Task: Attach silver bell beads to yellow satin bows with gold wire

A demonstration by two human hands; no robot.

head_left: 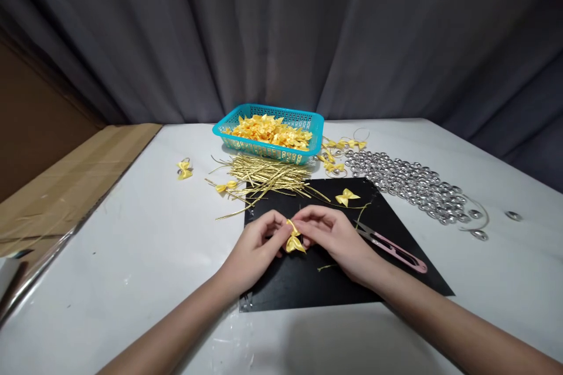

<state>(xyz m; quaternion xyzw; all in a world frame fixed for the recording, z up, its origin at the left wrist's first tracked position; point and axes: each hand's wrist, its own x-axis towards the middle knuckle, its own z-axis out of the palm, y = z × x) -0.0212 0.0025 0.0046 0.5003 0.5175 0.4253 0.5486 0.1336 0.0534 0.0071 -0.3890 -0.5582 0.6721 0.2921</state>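
- Small yellow ribbon bow (294,241) sits between both hands, over the middle of the black mat (308,281).
- Left hand (255,249) is pinched shut on the bow from the left side, fingertips on its top.
- Right hand (336,237) is pinched on the same bow from the right, fingers curled in, touching the left fingertips.
- A thin gold strip sticks up from the bow at the pinch; can't tell whether it's wound around.
- Pink thread snips (391,246) lie on the mat just right of the right hand.
- Loose yellow bow (347,197) on the far part of the mat, apart from the hands.
- Pile of gold wire ties (268,174) at the mat's far edge, spilling left onto the white table (145,258).
- Teal basket (310,124) full of yellow bows behind the ties.
- Heap of silver beads (409,181) far right of the mat.
- Single bow with a bead (184,170) far left on the table.
- Cardboard sheet (65,181) along the left edge.
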